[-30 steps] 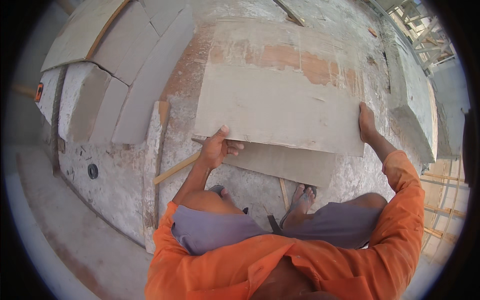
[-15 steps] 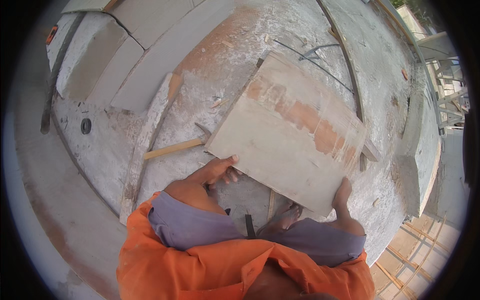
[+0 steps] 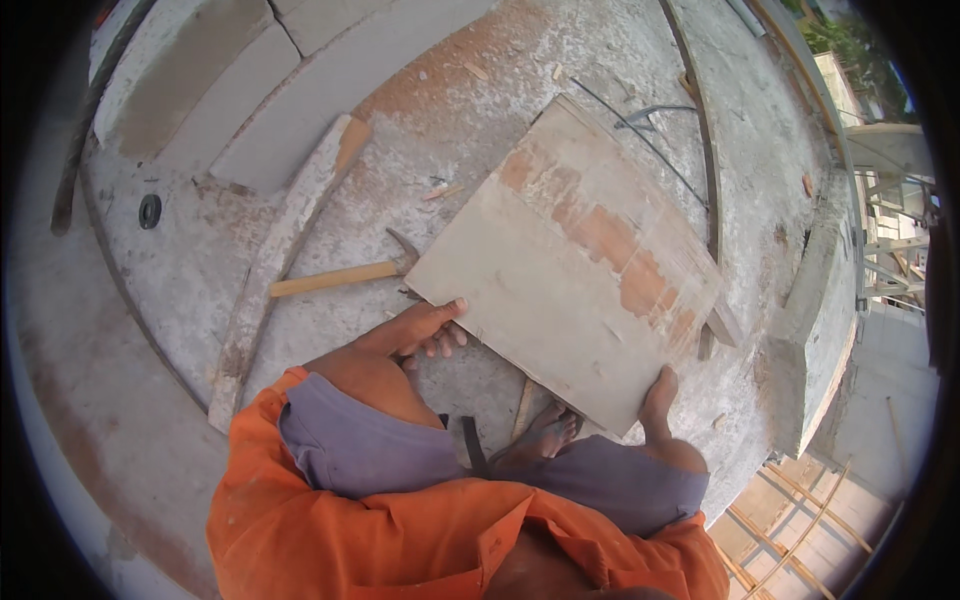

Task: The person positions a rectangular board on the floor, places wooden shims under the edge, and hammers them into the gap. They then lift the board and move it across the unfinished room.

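Fingers of the left hand [image 3: 425, 328] curl under the board's [image 3: 570, 262] near corner; the right hand [image 3: 657, 397] clamps its lower edge. A hammer [image 3: 345, 273] lies just beside.

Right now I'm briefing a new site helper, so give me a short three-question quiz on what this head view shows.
1. True or false: both hands grip the plywood board.
2. Which tool lies on the concrete floor beside the board's left corner? A) saw B) hammer C) trowel
3. Fill in: the person's bare ____ shows below the board's near edge.

Key:
1. True: the left hand holds the near-left corner, the right hand the near-right corner.
2. B, the wooden-handled hammer.
3. foot.
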### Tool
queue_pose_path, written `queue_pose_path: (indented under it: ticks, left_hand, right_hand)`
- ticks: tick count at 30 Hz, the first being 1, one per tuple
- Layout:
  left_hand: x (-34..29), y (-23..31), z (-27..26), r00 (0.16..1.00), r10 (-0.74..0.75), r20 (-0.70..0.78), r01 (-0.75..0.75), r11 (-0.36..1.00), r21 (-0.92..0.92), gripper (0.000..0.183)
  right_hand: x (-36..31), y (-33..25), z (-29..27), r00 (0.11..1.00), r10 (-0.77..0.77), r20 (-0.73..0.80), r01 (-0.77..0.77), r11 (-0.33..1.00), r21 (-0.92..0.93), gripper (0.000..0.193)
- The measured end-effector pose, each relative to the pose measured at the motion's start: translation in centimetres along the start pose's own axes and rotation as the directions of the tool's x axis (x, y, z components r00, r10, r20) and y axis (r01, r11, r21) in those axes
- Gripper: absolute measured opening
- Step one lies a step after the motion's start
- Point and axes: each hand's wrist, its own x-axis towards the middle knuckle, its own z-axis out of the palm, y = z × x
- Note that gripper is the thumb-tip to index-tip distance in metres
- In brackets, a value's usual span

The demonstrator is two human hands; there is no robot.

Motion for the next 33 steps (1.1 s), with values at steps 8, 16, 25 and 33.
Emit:
queue_pose_path:
  ticks: [8,16,25,33]
  left_hand:
    - [1.1,-1.0,-0.3,0.989,-0.116,-0.087,0.12,0.992,0.046,0.064]
    - [-0.5,0.7,0.3,0.998,-0.015,-0.054,0.02,0.995,0.1,0.068]
    - [1.1,-1.6,-1.1,1.0,0.015,-0.015,-0.015,1.0,-0.014,0.063]
    - [0.8,-1.5,-1.0,0.999,0.011,0.032,-0.015,0.995,0.102,0.068]
  right_hand:
    - [0.5,-2.9,-1.1,0.956,0.233,0.176,-0.188,0.953,-0.239,0.051]
    - [0.8,0.1,-1.7,0.991,0.112,0.068,-0.099,0.981,-0.164,0.048]
    - [1.1,-0.6,0.8,0.998,0.061,0.01,-0.06,0.998,-0.035,0.05]
    - [-0.2,-0.4,0.7,0.999,0.053,0.01,-0.052,0.998,-0.034,0.049]
